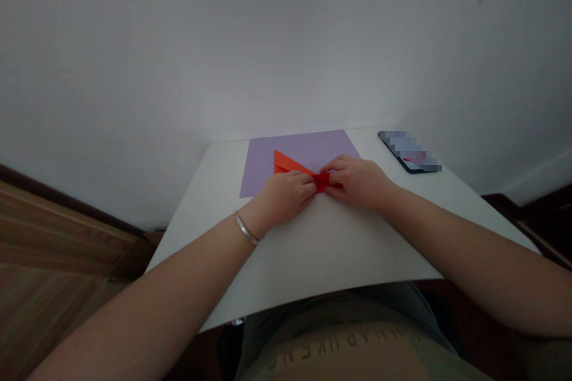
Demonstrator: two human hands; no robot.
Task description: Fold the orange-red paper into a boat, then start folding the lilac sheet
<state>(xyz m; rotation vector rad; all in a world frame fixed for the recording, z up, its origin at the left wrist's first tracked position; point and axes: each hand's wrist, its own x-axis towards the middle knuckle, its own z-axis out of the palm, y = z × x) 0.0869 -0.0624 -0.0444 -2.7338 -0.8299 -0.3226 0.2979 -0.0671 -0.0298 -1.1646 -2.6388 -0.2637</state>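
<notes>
A folded sheet of orange-red origami paper lies on a lilac paper sheet, narrowing from a pointed corner at the left to a darker red end near the sheet's front edge. My left hand presses on the paper from the left, its fingertips at the folded end. My right hand comes in from the right, with its fingers pinching the red end. The hands nearly meet there and hide part of the fold. A silver bangle circles my left wrist.
The lilac sheet lies on a white table against a white wall. A smartphone with a blurred screen lies at the far right of the table. A wooden floor shows at the lower left, beyond the table's edge.
</notes>
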